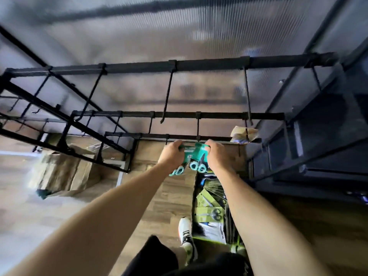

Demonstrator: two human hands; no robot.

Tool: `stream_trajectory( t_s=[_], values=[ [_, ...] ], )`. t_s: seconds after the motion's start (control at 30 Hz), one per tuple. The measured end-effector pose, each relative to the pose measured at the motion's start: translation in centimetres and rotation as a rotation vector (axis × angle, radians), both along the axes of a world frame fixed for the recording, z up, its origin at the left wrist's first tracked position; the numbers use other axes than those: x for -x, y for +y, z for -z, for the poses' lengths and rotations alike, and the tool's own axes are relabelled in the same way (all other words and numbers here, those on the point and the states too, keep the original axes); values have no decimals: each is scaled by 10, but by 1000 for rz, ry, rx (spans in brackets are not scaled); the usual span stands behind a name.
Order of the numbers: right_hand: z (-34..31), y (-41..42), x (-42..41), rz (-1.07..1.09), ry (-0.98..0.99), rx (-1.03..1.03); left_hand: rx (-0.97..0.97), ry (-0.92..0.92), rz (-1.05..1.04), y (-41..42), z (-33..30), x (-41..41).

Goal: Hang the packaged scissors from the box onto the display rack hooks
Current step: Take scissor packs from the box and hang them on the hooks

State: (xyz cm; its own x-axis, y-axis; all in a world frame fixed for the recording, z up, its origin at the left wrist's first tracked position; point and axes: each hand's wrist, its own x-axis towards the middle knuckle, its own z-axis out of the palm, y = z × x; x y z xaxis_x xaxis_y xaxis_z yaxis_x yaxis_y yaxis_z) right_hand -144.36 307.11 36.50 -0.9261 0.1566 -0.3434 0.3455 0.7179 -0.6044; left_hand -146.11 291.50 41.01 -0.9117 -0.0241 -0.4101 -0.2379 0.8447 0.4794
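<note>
Scissors [192,159] in a teal card pack hang between both hands, low in front of the rack and just under the tip of one hook [198,127]. The left hand [170,154] has its fingers curled over the pack's upper left corner; the right hand [216,154] pinches the upper right corner the same way. The round teal handles dangle below the grip.

By the look of it the pack is light, with a stiff card back and probably a slick plastic front, and its weight sits low in the handles — so it will want to swing. Holding the top corners looks right: it keeps the hang hole, which I cannot make out here, level and free to meet the hook. Squeezing harder could bend the card.

Below the right arm the box [212,208] holds more packs, green ones. One pale pack [244,134] already hangs on a hook at the right. A paper bag [61,172] stands on the floor at the left — well apart.
</note>
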Motion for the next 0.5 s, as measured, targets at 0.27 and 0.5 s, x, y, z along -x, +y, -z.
stream_trajectory(
  t_s=[0.27, 0.5],
  values=[
    [39, -28, 45, 29, 51, -63, 27, 13, 50, -32, 26, 21],
    [47, -34, 60, 55, 87, -55, 5, -6, 54, -49, 32, 16]
  ],
)
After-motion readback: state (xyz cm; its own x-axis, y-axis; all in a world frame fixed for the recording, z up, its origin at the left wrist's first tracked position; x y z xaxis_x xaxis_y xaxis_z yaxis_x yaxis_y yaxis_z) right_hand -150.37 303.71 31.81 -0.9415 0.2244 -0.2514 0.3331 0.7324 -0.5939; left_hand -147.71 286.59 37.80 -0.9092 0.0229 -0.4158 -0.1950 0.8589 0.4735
